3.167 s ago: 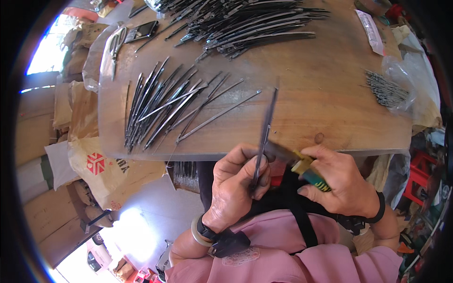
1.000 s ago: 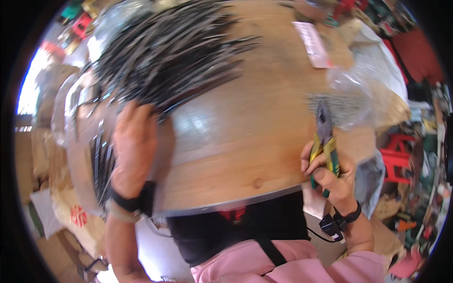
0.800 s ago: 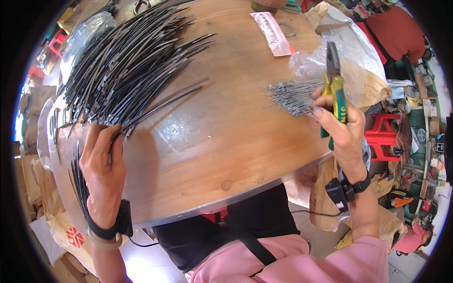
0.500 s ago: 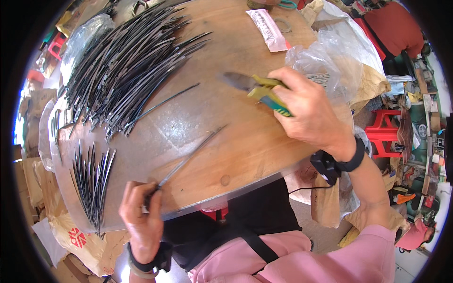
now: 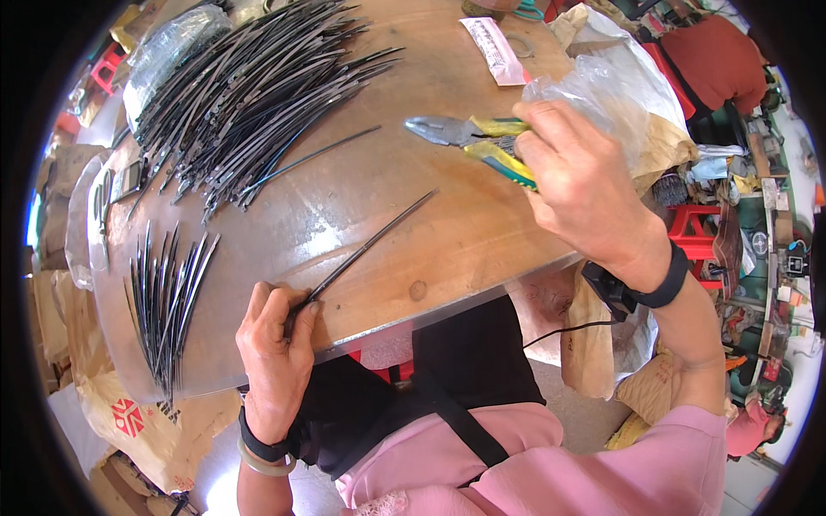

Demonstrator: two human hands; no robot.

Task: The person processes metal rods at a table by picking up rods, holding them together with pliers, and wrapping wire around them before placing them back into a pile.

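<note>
Pinched in my left hand (image 5: pixel 274 361) at the table's near edge is the lower end of a thin dark strip (image 5: pixel 370 247). It slants up and right, over the brown tabletop (image 5: pixel 482 232). My right hand (image 5: pixel 594 185) is closed round pliers (image 5: pixel 443 132) with yellow-and-green handles. Their jaws point left, above the table and apart from the strip; the handles are spread. A large pile of dark strips (image 5: pixel 249 103) lies at the far left. One loose strip (image 5: pixel 318 155) lies beside it. A smaller bunch of strips (image 5: pixel 170 310) lies left of my left hand.
At the far right of the table are a pink-and-white packet (image 5: pixel 493 50) and a clear plastic bag (image 5: pixel 594 95). Scissors (image 5: pixel 104 202) lie by the left edge. A red stool (image 5: pixel 688 228) stands to the right. A cable hangs from the black device (image 5: pixel 607 291) at my right wrist.
The view has shifted somewhat. My left hand has come up and right with the strip. My right hand has risen a little, and the pliers have turned so their jaws point more squarely left.
</note>
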